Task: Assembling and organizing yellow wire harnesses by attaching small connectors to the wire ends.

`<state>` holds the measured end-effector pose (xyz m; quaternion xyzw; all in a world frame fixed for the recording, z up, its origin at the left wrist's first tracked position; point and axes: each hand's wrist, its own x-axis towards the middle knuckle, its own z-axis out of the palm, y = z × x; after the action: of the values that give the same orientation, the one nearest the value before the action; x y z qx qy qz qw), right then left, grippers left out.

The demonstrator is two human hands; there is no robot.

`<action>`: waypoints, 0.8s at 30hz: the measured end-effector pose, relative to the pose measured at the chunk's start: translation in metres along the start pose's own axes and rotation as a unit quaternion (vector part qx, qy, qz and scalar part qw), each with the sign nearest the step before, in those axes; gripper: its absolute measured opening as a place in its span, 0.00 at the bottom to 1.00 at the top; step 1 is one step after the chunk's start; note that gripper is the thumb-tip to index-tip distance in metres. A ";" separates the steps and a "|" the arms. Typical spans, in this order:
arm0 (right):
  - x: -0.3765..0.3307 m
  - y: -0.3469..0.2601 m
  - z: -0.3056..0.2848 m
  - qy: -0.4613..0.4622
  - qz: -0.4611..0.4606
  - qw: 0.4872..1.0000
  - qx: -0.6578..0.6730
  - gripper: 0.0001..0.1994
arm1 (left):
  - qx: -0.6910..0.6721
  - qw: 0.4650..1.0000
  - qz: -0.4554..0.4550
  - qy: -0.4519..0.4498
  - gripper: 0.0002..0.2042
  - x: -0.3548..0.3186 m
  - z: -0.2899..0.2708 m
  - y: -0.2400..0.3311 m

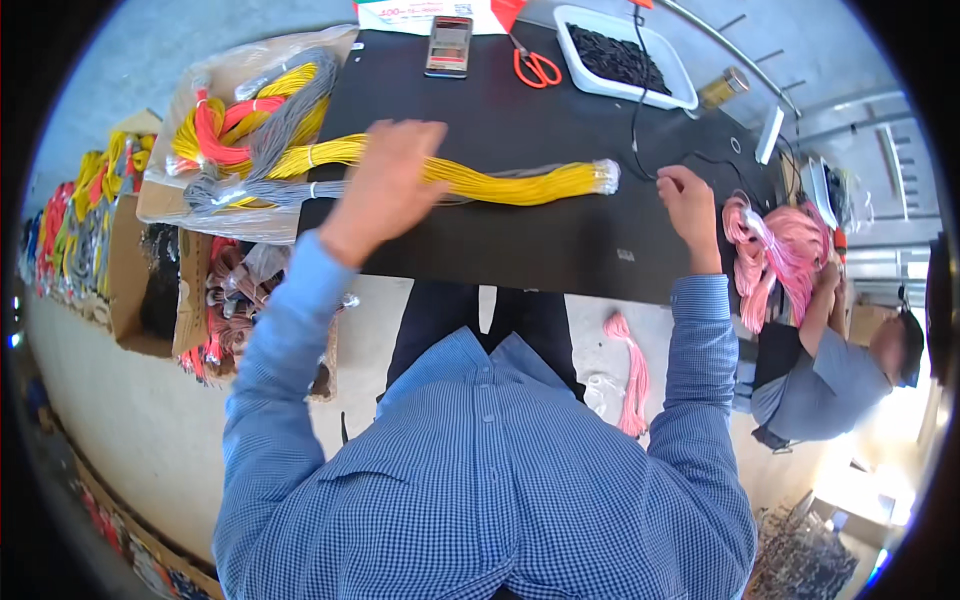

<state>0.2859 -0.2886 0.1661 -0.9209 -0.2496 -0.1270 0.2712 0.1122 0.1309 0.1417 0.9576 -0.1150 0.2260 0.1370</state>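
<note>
Here, the left hand [392,180] spreads over yellow wires [520,186], fingers extended and thumb apart, the strands running out from beneath it toward the right hand [690,205]. That hand is curled just beside a black cord [634,128], and whether it grips anything is unclear. Beyond both lie a phone [449,48] and scissors [541,70]

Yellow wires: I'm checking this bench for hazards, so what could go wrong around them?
The yellow wires run alongside gray wires by the left hand, so strands could tangle. The black cord passes over the white tub and near the right hand; snagging it might jolt the tub.
</note>
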 end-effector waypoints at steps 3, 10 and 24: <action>-0.036 0.008 0.008 -0.097 0.199 0.967 0.122 0.09 | -0.082 0.994 0.046 -0.064 0.35 0.060 0.062 0.078; -0.054 0.007 0.060 -0.022 0.193 0.964 0.183 0.11 | -0.039 0.971 -0.057 -0.230 0.23 0.118 0.129 0.130; -0.016 0.002 0.031 -0.334 0.216 0.807 0.436 0.14 | -0.004 0.991 0.136 -0.010 0.18 0.054 0.127 0.147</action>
<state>0.2762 -0.2788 0.1338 -0.7210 -0.1485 0.3729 0.5648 0.1683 -0.0546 0.0886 0.9345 -0.2466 0.2330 0.1076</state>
